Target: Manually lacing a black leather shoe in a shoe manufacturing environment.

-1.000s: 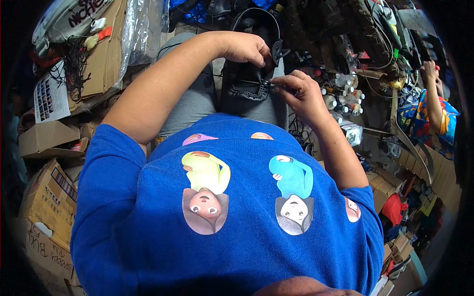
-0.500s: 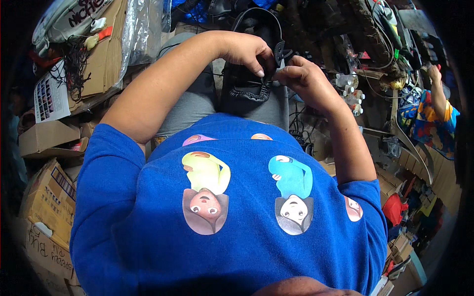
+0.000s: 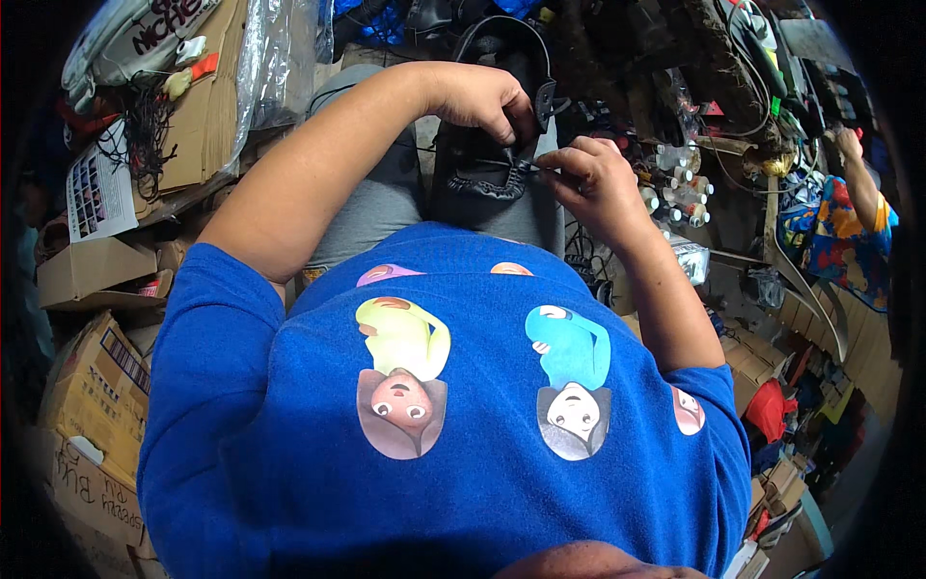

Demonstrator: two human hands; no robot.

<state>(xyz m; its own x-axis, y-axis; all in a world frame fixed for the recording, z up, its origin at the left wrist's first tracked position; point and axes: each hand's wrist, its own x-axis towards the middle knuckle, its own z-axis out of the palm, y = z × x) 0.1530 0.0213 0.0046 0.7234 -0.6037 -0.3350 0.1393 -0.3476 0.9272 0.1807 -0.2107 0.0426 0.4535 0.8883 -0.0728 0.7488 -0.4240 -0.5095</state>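
Working gathered edge (image 3: 487, 188): left hand (image 3: 497, 104) gripping black leather (image 3: 465, 145), right hand (image 3: 600, 181) pinching indistinct thin item (image 3: 537, 168); next move seemingly needing steadiness.

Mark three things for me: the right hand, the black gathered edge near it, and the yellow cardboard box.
Right hand (image 3: 603, 183): head view, back of the hand.
Black gathered edge (image 3: 489, 190): head view, its puckered band.
Yellow cardboard box (image 3: 96, 391): head view, its side.
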